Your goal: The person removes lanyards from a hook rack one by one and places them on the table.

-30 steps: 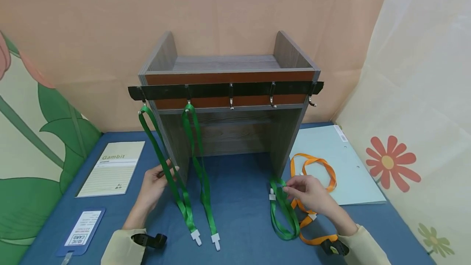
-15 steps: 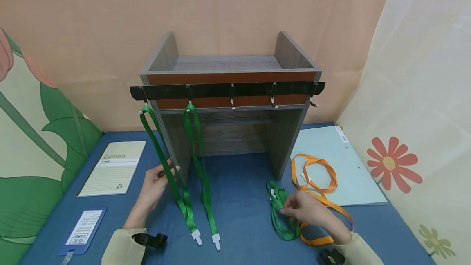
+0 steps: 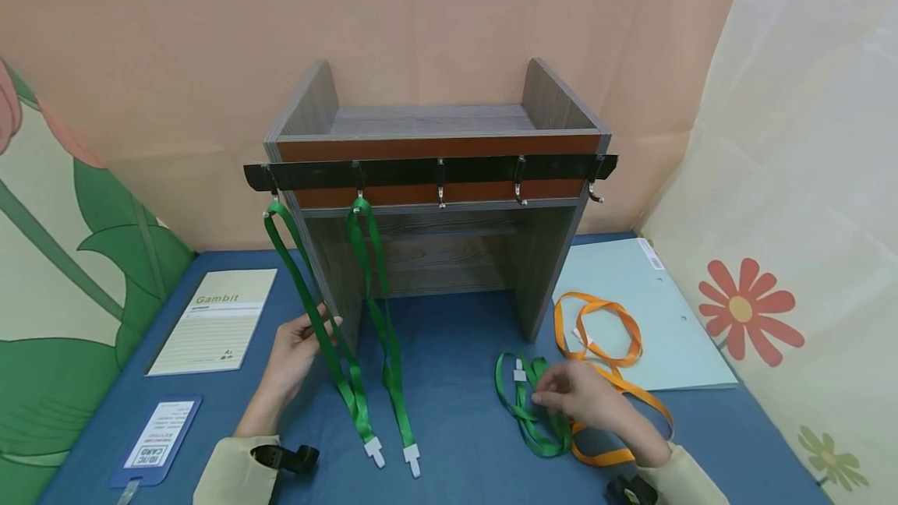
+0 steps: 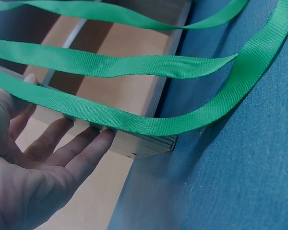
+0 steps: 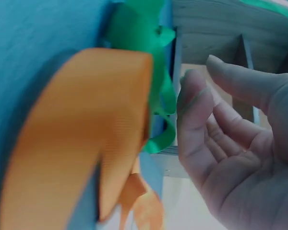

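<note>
My left hand (image 3: pixel 293 349) is at the left side panel of a grey wooden shelf unit (image 3: pixel 323 271). In the left wrist view its fingertips touch the panel's outer face, behind a hanging green lanyard (image 4: pixel 110 67). Two green lanyards hang from the two left hooks, white clips downward; the second is a green lanyard (image 3: pixel 386 333). My right hand (image 3: pixel 578 396) is over a coiled green lanyard (image 3: pixel 522 411) on the blue cloth. Its thumb and forefinger stand apart with nothing between them in the right wrist view. An orange lanyard (image 3: pixel 617 458) passes by the right wrist.
A black hook rail (image 3: pixel 484 169) with several hooks crosses the shelf front. To the left lie a Gambit notepad (image 3: pixel 217 326) and a blue ID card holder (image 3: pixel 157 435). A pale blue folder (image 3: pixel 673 341) lies at right, partly under the orange lanyard.
My right hand has moved slightly down and left and let go of the coiled green lanyard, whose upper loop has dropped and spread leftward. The left hand has stayed put.
</note>
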### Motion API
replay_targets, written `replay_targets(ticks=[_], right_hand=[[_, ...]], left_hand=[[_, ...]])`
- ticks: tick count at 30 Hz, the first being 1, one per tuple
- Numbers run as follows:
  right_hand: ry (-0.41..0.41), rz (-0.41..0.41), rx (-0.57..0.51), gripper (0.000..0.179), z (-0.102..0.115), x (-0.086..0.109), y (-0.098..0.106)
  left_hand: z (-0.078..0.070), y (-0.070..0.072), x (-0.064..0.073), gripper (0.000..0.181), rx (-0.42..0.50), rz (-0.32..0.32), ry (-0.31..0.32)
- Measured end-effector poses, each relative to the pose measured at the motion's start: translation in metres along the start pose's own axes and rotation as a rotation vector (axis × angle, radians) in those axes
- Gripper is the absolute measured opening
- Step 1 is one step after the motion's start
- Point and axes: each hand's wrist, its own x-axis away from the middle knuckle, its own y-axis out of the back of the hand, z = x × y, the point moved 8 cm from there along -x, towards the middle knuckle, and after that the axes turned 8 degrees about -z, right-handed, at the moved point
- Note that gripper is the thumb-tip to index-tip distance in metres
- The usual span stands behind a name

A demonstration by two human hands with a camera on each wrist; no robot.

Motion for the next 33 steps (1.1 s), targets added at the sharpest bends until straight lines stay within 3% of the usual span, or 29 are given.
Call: replay_targets(ticks=[13, 22, 33], right_hand=[[0.150, -0.003, -0.019, 0.011, 0.057, -0.001, 0.005], [0.290, 0.005, 0.009, 0.012, 0.113, -0.020, 0.007], [0.469, -0.212, -0.051, 0.024, 0.209, -0.046, 0.020]], left_hand=[[0.002, 0.003, 0.001, 0.042, 0.005, 0.002, 0.000], [0.005, 0.003, 0.000, 0.043, 0.009, 0.002, 0.001], [-0.001, 0.000, 0.001, 0.043, 0.010, 0.006, -0.011]])
